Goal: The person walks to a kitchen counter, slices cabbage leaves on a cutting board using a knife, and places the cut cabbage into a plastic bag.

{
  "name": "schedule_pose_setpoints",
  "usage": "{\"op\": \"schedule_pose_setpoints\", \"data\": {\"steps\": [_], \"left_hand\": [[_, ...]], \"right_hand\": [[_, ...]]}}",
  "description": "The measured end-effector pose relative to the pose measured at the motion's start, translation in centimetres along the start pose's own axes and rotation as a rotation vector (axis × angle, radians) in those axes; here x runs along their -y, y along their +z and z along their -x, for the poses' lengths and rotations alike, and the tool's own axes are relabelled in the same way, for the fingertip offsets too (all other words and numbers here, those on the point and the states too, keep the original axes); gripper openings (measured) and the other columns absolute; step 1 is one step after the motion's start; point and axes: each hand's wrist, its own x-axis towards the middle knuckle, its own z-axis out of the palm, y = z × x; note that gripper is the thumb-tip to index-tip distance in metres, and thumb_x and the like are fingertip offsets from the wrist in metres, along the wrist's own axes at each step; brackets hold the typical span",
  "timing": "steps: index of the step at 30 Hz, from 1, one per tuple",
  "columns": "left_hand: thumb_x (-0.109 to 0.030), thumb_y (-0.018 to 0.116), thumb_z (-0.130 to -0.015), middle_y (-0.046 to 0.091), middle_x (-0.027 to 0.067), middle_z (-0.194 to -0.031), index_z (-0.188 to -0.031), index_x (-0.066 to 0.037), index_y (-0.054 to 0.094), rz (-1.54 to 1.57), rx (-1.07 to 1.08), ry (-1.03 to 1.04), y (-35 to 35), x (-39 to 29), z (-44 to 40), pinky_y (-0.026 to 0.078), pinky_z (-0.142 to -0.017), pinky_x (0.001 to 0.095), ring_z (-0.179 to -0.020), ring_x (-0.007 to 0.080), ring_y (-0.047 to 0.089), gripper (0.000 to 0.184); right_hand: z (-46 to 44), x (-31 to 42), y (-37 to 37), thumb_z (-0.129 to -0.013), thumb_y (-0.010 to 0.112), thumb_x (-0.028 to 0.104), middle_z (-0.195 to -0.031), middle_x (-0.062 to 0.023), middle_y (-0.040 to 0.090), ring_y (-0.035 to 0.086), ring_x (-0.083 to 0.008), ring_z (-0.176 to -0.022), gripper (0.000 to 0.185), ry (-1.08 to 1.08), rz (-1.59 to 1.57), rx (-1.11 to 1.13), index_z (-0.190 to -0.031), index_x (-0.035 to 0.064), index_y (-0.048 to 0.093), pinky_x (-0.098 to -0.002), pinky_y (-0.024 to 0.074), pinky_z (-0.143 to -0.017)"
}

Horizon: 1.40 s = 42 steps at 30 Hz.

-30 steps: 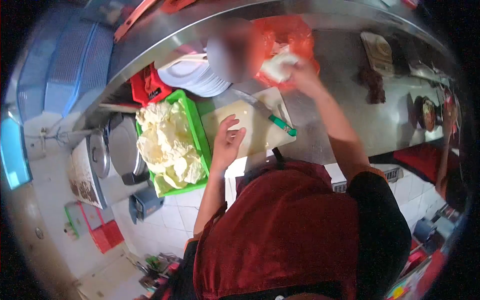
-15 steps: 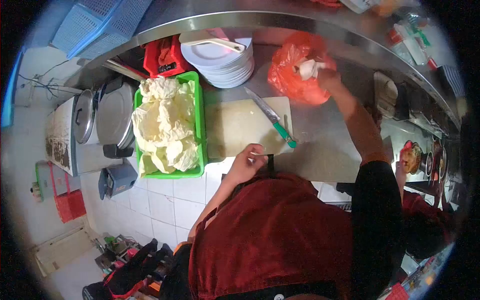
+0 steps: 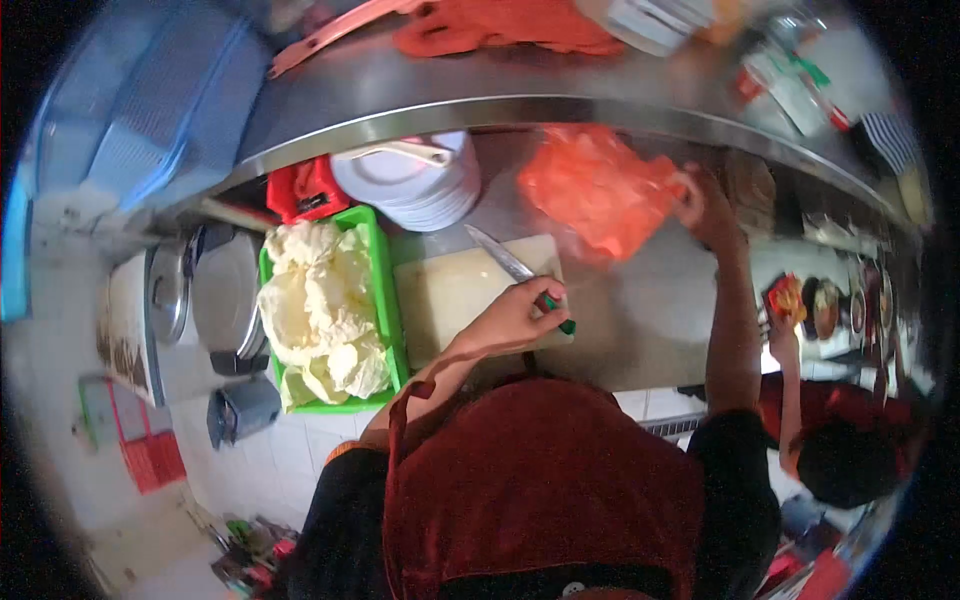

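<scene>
My left hand (image 3: 518,316) has its fingers closed round the green handle of a knife (image 3: 505,256). The blade points away to the upper left, and parts of the handle show between and beyond the fingers. Under the knife lies a pale cutting board (image 3: 440,295). At the right, my right hand (image 3: 703,205) pinches the edge of a crumpled red plastic bag (image 3: 600,190). The bag is slightly blurred, and its contents are hidden. Beside the board's left edge, pale cabbage leaves (image 3: 320,300) fill a green basket (image 3: 385,290).
Stacked white plates (image 3: 435,195) and a red basket (image 3: 300,190) stand behind the green basket. A metal shelf (image 3: 480,108) crosses above the counter, with blue baskets (image 3: 170,110) at its left. At the right, a co-worker (image 3: 850,450) reaches towards several bowls (image 3: 825,308).
My left hand has moved up and right onto the knife handle and closed. The white item beside my right hand no longer shows. My right hand has shifted right, and the red bag is stretched sideways.
</scene>
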Motion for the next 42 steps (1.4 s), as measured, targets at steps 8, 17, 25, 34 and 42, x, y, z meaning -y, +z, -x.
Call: {"op": "schedule_pose_setpoints", "data": {"steps": [8,17,25,34,42], "left_hand": [[-0.022,0.076,-0.078,0.06,0.0171,-0.115,-0.117,-0.004,0.057,-0.652,-0.923,0.103,-11.7,2.0,12.4,0.043,-0.095,0.0439,-0.108,0.0343,0.056,0.047],[-0.038,0.08,-0.074,0.059,0.0117,-0.119,-0.127,-0.011,0.056,-0.988,-1.125,-0.291,-13.7,10.7,22.8,0.03,-0.101,0.0458,-0.113,0.0304,0.051,0.065],[-0.021,0.079,-0.074,0.061,0.0119,-0.101,-0.108,-0.006,0.062,-0.668,-1.255,-0.045,-16.1,5.9,25.2,0.041,-0.09,0.0391,-0.098,0.0301,0.057,0.041],[-0.007,0.07,-0.073,0.055,0.0107,-0.098,-0.101,-0.003,0.059,-0.297,-1.494,0.197,-19.1,1.4,26.4,0.045,-0.083,0.034,-0.092,0.0225,0.055,0.031],[-0.007,0.068,-0.084,0.054,0.0052,-0.104,-0.096,-0.007,0.05,0.368,-1.408,0.267,-21.9,3.3,25.5,0.043,-0.086,0.0274,-0.097,0.0129,0.052,0.022]], "right_hand": [[3.4,8.5,6.3,-0.085,0.068,0.017,-0.137,-0.0237,0.043,0.037,-0.0427,-0.131,0.059,-0.015,0.043,-0.203,-0.136,0.0035,0.042,-0.0504,0.0313,-0.109],[10.8,16.1,19.1,-0.081,0.072,0.026,-0.109,-0.0239,0.057,0.057,-0.0414,-0.101,0.052,0.041,-0.058,0.506,-0.118,0.002,0.045,-0.0495,0.0486,-0.085],[14.2,14.3,21.5,-0.082,0.063,0.013,-0.084,-0.0185,0.064,0.065,-0.0324,-0.071,0.035,0.174,-0.212,0.313,-0.111,0.0015,0.049,-0.0428,0.0506,-0.062],[13.7,17.1,17.9,-0.09,0.05,0.011,-0.072,-0.0109,0.059,0.058,-0.0206,-0.058,0.013,0.563,-0.683,0.388,-0.095,-0.0005,0.055,-0.0365,0.0495,-0.053],[15.3,19.1,21.1,-0.092,0.047,0.007,-0.068,-0.0046,0.053,0.051,-0.013,-0.052,0.009,0.7,-0.974,0.242,-0.093,0.0014,0.054,-0.0307,0.0468,-0.046]]}}
